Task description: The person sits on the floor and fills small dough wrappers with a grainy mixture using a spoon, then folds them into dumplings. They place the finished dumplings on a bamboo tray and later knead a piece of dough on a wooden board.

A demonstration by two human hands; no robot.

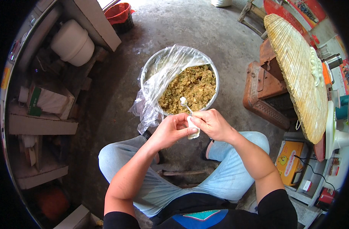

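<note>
Before my knees, a large round basin (217, 86) of chopped brown-green filling (188, 86) stands on the floor, partly draped with clear plastic film (160, 83). Near its close rim, my left hand (174, 128) and my right hand (210, 123) meet at a small white piece of dough (193, 128), which both pinch. A metal spoon (186, 105) also sticks out from my right hand over the filling, with something white on its bowl. On the right, a ridged round tray (294, 77) holds a row of pale dumplings (316, 65).
A rusty metal heater (266, 94) stands under the ridged tray. Shelves (43, 124) with boxes and a white pot (73, 43) line the left side. A red-lined bin (120, 17) is at the back left, a wooden stool (251, 18) at the back right.
</note>
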